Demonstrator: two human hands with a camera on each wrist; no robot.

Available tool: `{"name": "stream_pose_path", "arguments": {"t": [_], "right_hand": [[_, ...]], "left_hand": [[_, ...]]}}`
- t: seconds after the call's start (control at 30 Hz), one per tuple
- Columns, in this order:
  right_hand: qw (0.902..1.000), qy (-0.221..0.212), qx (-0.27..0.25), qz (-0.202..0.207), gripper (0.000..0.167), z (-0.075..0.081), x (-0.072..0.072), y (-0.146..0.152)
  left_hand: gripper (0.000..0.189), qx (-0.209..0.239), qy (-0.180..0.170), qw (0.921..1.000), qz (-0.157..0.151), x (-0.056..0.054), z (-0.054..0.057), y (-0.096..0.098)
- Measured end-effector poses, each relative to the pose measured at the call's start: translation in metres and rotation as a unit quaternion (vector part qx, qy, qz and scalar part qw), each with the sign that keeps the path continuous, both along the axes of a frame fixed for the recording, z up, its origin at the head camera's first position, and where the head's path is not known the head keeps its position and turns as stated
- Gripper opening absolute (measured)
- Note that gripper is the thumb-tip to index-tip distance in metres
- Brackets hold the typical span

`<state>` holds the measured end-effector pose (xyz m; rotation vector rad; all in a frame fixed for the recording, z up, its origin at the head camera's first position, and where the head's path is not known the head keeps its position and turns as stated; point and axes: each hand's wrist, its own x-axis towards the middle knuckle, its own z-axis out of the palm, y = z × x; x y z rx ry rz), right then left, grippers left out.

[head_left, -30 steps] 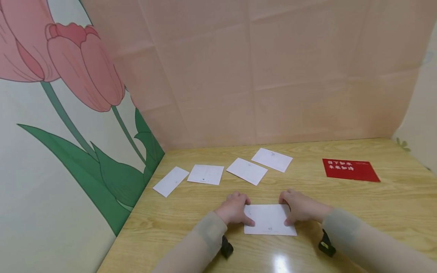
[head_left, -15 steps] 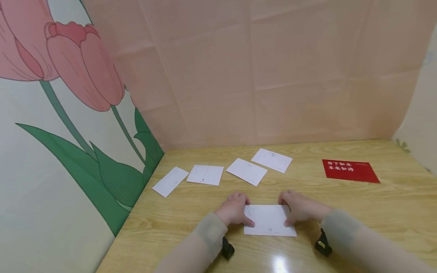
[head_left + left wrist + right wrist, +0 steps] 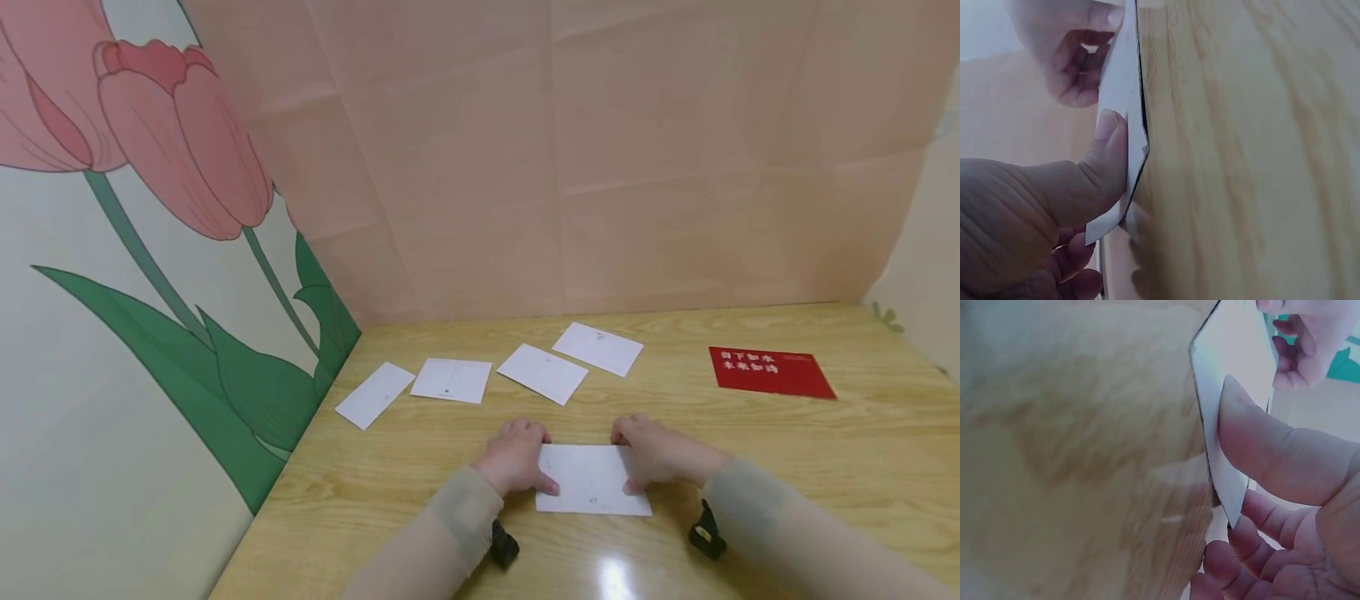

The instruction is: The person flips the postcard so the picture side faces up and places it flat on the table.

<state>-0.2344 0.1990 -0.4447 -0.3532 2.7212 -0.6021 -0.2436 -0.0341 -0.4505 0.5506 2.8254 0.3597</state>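
A white postcard point(image 3: 587, 482) with faint small print lies between my two hands at the front of the table. My left hand point(image 3: 516, 457) grips its left end, the thumb on the white face. On the opposite end, my right hand point(image 3: 666, 454) pinches the card in the same manner. The left wrist view shows the left thumb point(image 3: 1100, 165) pressing the white face, with the other fingers curled below the card. In the right wrist view the right thumb point(image 3: 1272, 440) lies along the card, fingers bent at its lower corner. A dark underside shows along the card's edge.
Behind the hands, white cards lie spread on the wooden table point(image 3: 420, 533): one far left point(image 3: 375, 396), another beside it point(image 3: 452, 381), a tilted card point(image 3: 542, 373) and a rear card point(image 3: 597, 349). A red card point(image 3: 771, 372) with white characters lies at right. A pink cloth point(image 3: 600, 167) hangs behind.
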Motion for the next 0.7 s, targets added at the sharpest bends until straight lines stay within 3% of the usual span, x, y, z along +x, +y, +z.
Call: {"name": "stream_pose_path", "arguments": {"t": [0.37,0.53,0.7], "right_hand": [[0.9999,0.010,-0.006,-0.009,0.054,0.004,0.005,-0.002],[0.9994,0.003,-0.032,-0.013,0.054,0.004,0.008,-0.002],[0.9974,-0.014,-0.062,-0.034,0.048,0.005,0.010,-0.001]], "left_hand": [[0.062,0.005,0.001,0.9999,0.011,0.000,-0.002,0.000],[0.063,0.033,-0.011,0.9993,0.010,-0.002,-0.008,-0.001],[0.057,0.093,-0.056,0.9934,0.035,-0.002,-0.006,-0.002]]}}
